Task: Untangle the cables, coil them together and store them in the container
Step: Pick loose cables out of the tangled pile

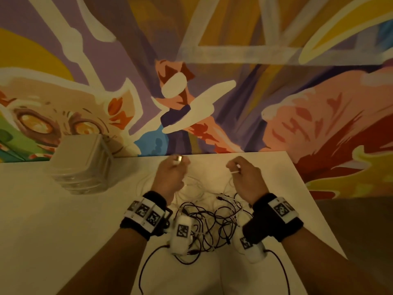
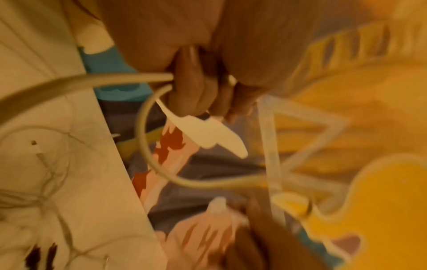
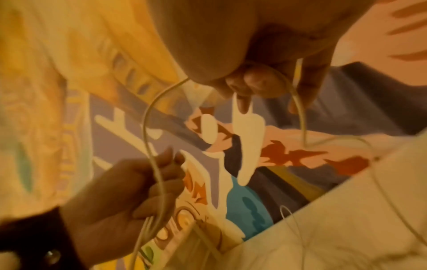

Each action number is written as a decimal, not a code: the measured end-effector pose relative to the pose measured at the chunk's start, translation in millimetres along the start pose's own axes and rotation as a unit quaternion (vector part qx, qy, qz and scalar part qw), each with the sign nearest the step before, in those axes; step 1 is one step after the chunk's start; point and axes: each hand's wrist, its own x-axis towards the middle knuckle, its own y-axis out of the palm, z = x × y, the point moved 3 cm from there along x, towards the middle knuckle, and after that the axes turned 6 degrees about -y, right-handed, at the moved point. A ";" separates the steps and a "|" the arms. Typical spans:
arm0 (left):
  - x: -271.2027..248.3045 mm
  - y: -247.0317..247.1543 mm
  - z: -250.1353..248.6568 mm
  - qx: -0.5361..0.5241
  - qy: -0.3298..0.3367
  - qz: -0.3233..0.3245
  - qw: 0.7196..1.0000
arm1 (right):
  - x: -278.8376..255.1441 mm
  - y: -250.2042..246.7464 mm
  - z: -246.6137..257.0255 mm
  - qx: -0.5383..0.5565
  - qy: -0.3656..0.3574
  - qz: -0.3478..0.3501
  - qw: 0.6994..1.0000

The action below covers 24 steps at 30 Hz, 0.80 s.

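Note:
A tangle of black and white cables (image 1: 212,222) lies on the white table (image 1: 63,231) between my wrists. My left hand (image 1: 175,163) is raised over the table's far side, fingers curled round a white cable (image 2: 97,80) whose metal plug (image 1: 178,158) sticks out at the top. My right hand (image 1: 235,168) pinches another stretch of white cable (image 3: 148,117), with a short white end (image 1: 235,172) poking from its fingers. The white cable arcs between both hands. In the right wrist view, the left hand (image 3: 148,190) grips several white strands.
A clear plastic container (image 1: 83,165) with a pale lid stands at the table's back left. A painted wall rises right behind the table. The table's right edge (image 1: 314,199) runs close to my right wrist. Black leads trail off the near edge.

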 end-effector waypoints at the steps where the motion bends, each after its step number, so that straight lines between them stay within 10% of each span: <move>1: -7.2 12.7 2.7 0.038 0.008 0.042 0.998 | 2.7 2.3 10.3 -0.025 -0.004 0.013 1.000; 9: -35.5 47.1 6.4 0.127 0.017 0.212 0.969 | 18.7 8.6 30.7 -0.196 -0.016 0.077 0.977; 13: -25.6 14.4 -22.4 0.011 0.043 -0.008 0.999 | 5.7 7.6 -1.0 -0.043 -0.037 0.098 0.994; 17: -0.4 -50.1 -46.8 -0.085 0.094 -0.191 0.973 | -33.4 -4.9 -72.8 -0.113 0.013 0.189 0.975; 24: 7.6 -24.5 -13.6 0.217 0.067 -0.107 0.968 | -54.9 -27.0 -43.2 0.036 -0.024 0.109 0.993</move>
